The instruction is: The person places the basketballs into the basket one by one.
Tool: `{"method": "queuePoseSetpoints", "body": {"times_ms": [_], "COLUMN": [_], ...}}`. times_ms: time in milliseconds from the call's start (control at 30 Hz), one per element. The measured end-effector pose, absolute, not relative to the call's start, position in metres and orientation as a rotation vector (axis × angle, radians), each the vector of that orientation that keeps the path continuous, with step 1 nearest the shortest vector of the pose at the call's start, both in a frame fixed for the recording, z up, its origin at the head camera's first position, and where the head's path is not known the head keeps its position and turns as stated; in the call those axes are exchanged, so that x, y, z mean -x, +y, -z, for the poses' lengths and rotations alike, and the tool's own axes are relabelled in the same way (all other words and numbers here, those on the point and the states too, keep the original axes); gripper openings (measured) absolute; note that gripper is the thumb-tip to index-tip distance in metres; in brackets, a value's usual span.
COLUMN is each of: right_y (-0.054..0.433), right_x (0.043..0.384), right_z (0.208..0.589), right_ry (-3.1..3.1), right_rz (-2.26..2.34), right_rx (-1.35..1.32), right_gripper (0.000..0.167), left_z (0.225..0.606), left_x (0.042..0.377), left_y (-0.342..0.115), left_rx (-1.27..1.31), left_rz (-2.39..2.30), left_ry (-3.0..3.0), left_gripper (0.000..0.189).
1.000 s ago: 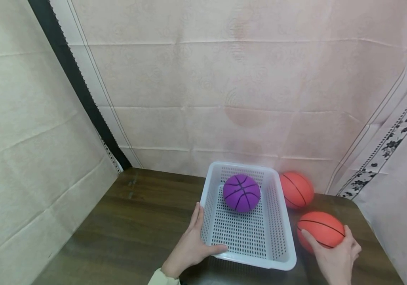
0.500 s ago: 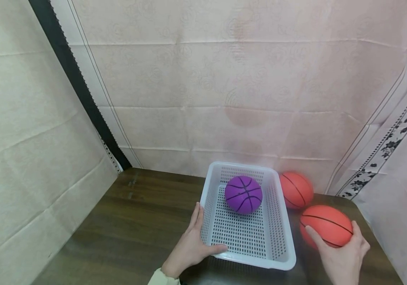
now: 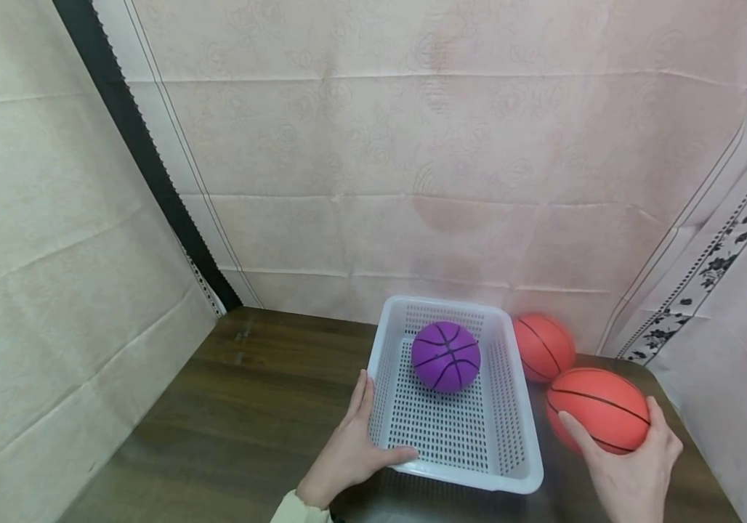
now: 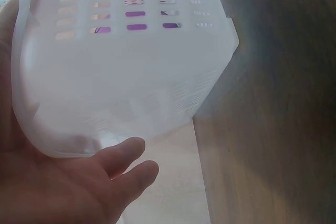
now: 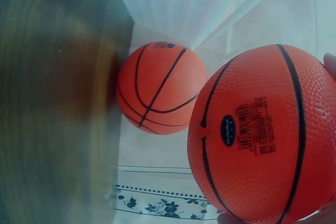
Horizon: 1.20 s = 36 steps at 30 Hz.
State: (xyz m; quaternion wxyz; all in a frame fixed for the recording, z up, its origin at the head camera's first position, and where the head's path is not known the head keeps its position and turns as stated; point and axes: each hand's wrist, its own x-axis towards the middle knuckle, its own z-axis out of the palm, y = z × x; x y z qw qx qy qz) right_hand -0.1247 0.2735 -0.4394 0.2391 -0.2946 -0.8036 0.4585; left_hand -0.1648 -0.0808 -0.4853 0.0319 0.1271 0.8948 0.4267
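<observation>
A white perforated plastic basket stands on the table with a purple toy basketball inside, towards its far end. My left hand holds the basket's near left corner, thumb over the rim and fingers along the outer wall. To the right of the basket, my right hand grips an orange-red toy basketball with black lines. The right wrist view shows this held ball raised off the tabletop, a printed label on its side. Behind it, a second orange-red basketball sits beside the basket's far right corner.
The dark wooden table reaches left of the basket. A pale cloth hangs along the back edge, and further cloths close off both sides. A floral border runs down the right-hand cloth.
My right hand has lifted the orange-red basketball, moving it slightly right and away from me. The purple ball has rolled a little to the right in the basket. My left hand stays put.
</observation>
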Motion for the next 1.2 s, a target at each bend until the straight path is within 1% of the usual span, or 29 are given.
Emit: {"method": "queuePoseSetpoints", "body": {"times_ms": [200,633,1000,1200], "right_y": [0.268,0.252,0.238,0.233], "right_x": [0.122,0.113,0.107,0.104], "right_z": [0.433,0.423,0.419,0.418], "right_ry": [-2.214,-2.253,-2.241,-2.255], "right_rz": [-1.244,-1.23,-1.224,-1.21], "right_rx": [0.801,0.777,0.704,0.678], "right_gripper": [0.117,0.118,0.117,0.12], "left_z": [0.485,0.483,0.485,0.484], "left_x": [0.164,0.165,0.165,0.164], "left_y": [-0.081,-0.081,-0.081,-0.081], "left_rx": [-0.402,-0.379,-0.381,-0.374], "left_rz": [-1.332,-1.316,-1.314,-1.316], "left_ry": [2.744,2.741,2.745,2.744], "left_gripper": [0.128,0.131,0.13,0.13]}}
